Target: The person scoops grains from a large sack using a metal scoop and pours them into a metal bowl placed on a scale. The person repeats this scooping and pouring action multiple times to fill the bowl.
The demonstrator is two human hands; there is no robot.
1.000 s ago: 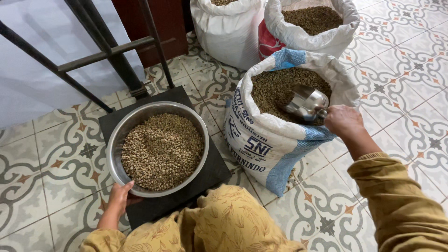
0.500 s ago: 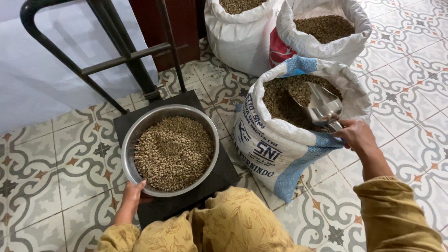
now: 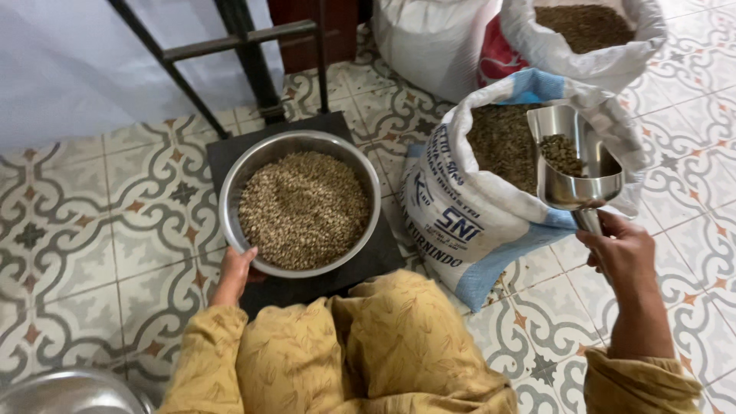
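Head view, right hand: our right hand (image 3: 625, 257), at the right of the frame, is wrapped tight around the handle of a metal scoop (image 3: 575, 165).
Scoop: it is raised above the rim of the nearest sack and carries a small heap of greenish beans (image 3: 563, 153).
Nearest sack: the white and blue sack (image 3: 468, 222) stands open right of centre, filled with the same beans, just beside the black platform.
Left hand: our left hand (image 3: 234, 272), lower left of centre, grips the near rim of the steel bowl (image 3: 299, 203), fingers curled over the edge.
Bowl: it sits on a black scale platform (image 3: 360, 261) in the middle of the frame and is heaped with beans.
Surroundings: two more open sacks (image 3: 598, 46) stand at the upper right; a black metal frame (image 3: 245, 54) rises behind the platform; the patterned tile floor (image 3: 92, 222) spreads left; another steel rim (image 3: 69, 391) shows at the lower left corner.
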